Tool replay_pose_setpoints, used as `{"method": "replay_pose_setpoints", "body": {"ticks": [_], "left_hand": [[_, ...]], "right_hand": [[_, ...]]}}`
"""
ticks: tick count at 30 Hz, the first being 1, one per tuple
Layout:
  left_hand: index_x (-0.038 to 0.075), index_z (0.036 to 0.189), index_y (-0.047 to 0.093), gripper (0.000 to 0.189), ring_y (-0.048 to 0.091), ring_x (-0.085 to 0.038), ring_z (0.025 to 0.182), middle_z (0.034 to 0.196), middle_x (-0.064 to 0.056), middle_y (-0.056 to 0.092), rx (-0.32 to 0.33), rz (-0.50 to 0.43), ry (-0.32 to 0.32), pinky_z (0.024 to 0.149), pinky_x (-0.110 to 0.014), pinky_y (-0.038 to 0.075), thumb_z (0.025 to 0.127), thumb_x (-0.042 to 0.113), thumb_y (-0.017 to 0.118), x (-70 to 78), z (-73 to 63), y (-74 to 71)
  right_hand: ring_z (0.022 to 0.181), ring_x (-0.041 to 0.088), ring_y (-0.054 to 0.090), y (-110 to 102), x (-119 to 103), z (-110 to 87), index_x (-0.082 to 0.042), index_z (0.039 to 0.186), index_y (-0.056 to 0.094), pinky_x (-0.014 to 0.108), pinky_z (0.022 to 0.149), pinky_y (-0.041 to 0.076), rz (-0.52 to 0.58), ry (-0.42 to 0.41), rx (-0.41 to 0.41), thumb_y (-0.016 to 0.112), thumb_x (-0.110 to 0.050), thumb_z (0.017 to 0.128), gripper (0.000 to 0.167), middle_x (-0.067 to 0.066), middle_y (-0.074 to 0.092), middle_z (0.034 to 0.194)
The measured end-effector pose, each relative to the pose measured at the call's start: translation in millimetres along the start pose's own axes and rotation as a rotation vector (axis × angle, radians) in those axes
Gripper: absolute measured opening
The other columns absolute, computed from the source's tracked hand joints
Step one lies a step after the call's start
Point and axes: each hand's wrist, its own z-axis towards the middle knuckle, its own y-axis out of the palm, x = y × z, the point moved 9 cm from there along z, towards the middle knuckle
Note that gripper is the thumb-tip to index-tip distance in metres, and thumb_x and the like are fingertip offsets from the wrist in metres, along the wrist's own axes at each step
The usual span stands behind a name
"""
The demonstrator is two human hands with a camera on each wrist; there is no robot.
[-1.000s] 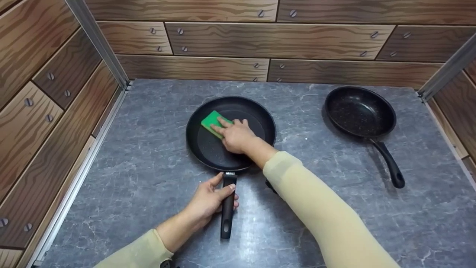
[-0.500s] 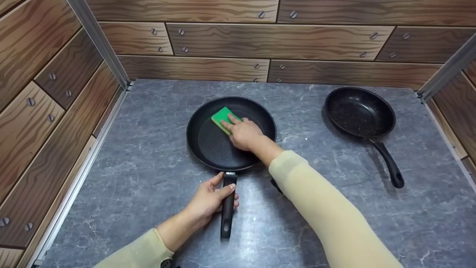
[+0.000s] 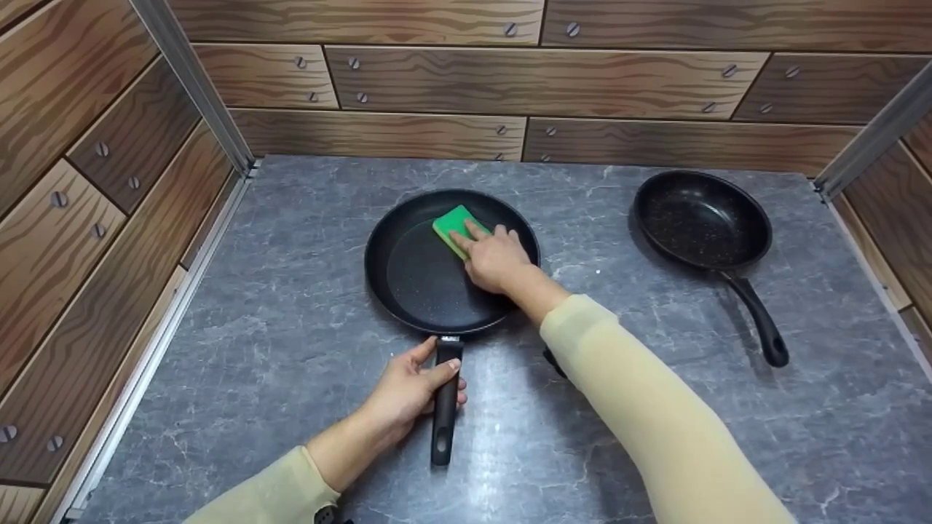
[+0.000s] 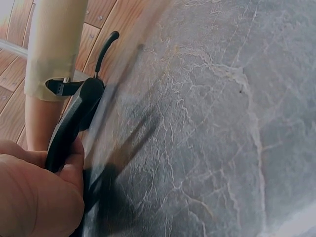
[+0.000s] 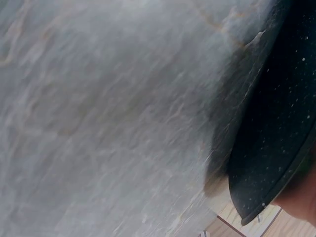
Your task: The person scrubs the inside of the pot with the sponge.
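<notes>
In the head view, a black frying pan point(image 3: 429, 284) sits on the grey marbled tabletop, its handle point(image 3: 443, 429) towards the person. My left hand point(image 3: 404, 393) grips that handle near the pan, thumb on top; the left wrist view shows the fingers wrapped around the black handle point(image 4: 74, 118). Inside the pan, my right hand point(image 3: 499, 258) holds a green and yellow sponge point(image 3: 455, 224) against the upper right of the bottom, two fingers stretched over its green face. The right thumb is hidden. The right wrist view catches mainly the speckled outer side of the pan point(image 5: 271, 133).
A second, smaller black frying pan point(image 3: 703, 218) stands at the back right, its handle point(image 3: 761, 320) angled towards the front right. Wood-patterned panels point(image 3: 451, 80) with metal corner posts point(image 3: 193, 80) enclose the back and sides of the tabletop point(image 3: 291, 291).
My right hand has slid the sponge rightwards and slightly up across the pan's bottom. The left hand keeps its grip on the handle, and the pan stays in place.
</notes>
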Motion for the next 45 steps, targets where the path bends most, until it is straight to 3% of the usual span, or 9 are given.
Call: {"method": "replay_pose_setpoints", "body": {"ticks": [4,12,19,25,31,38,45], "left_hand": [[-0.002,0.168,0.016,0.081,0.073,-0.018,0.067,0.085,-0.017,0.069,0.000,-0.003,0.000,0.071,-0.036,0.066,0.105,0.009,0.067,-0.7,0.2,-0.9],[-0.003,0.168,0.015,0.082,0.073,-0.019,0.067,0.086,-0.018,0.069,0.000,-0.015,-0.001,0.073,-0.037,0.067,0.105,0.007,0.066,-2.4,0.7,-1.8],[-0.003,0.168,0.014,0.083,0.073,-0.019,0.068,0.087,-0.018,0.070,-0.002,-0.013,-0.004,0.073,-0.037,0.066,0.105,0.008,0.066,-2.1,0.4,-2.3],[-0.004,0.168,0.014,0.082,0.073,-0.019,0.068,0.088,-0.018,0.070,0.001,0.010,-0.004,0.073,-0.036,0.066,0.105,0.009,0.066,-1.3,-0.4,-2.6],[-0.003,0.168,0.014,0.082,0.074,-0.019,0.068,0.090,-0.020,0.070,0.004,0.004,-0.007,0.074,-0.037,0.066,0.105,0.009,0.066,-1.0,-0.4,-1.8],[-0.003,0.167,0.015,0.082,0.073,-0.018,0.067,0.087,-0.018,0.070,-0.002,-0.014,0.006,0.072,-0.035,0.066,0.105,0.008,0.066,-0.6,0.1,-1.4],[-0.003,0.167,0.016,0.081,0.073,-0.018,0.067,0.085,-0.016,0.069,0.000,-0.018,0.011,0.072,-0.036,0.066,0.105,0.008,0.066,0.3,-0.4,-1.3]], "right_hand": [[0.137,0.050,0.043,-0.3,4.4,-1.5,-0.031,0.169,0.030,0.064,0.115,0.033,-0.016,0.005,0.003,0.047,-0.028,0.110,0.062,0.006,0.022,0.176],[0.129,0.049,0.045,-3.0,9.9,-5.7,-0.028,0.167,0.036,0.060,0.102,0.037,-0.063,-0.018,0.036,0.049,-0.024,0.107,0.062,0.010,0.029,0.173],[0.147,0.043,0.038,-6.0,14.3,-11.2,-0.023,0.166,0.040,0.056,0.113,0.036,-0.058,-0.077,0.048,0.050,-0.025,0.110,0.057,0.014,0.034,0.170],[0.150,0.039,0.039,-7.2,18.2,-14.1,-0.020,0.164,0.045,0.051,0.123,0.035,-0.027,-0.115,0.037,0.049,-0.026,0.113,0.051,0.016,0.038,0.168],[0.148,0.041,0.041,-8.5,23.2,-17.9,-0.022,0.163,0.046,0.051,0.123,0.036,-0.015,-0.116,0.021,0.053,-0.024,0.111,0.052,0.017,0.038,0.168],[0.147,0.044,0.040,-10.5,29.1,-23.4,-0.027,0.162,0.048,0.052,0.122,0.037,0.024,-0.105,0.001,0.060,-0.023,0.108,0.055,0.027,0.034,0.166],[0.150,0.045,0.037,-10.2,30.1,-29.0,-0.029,0.162,0.046,0.055,0.123,0.036,0.040,-0.138,-0.052,0.059,-0.022,0.109,0.056,0.025,0.033,0.167]]}}
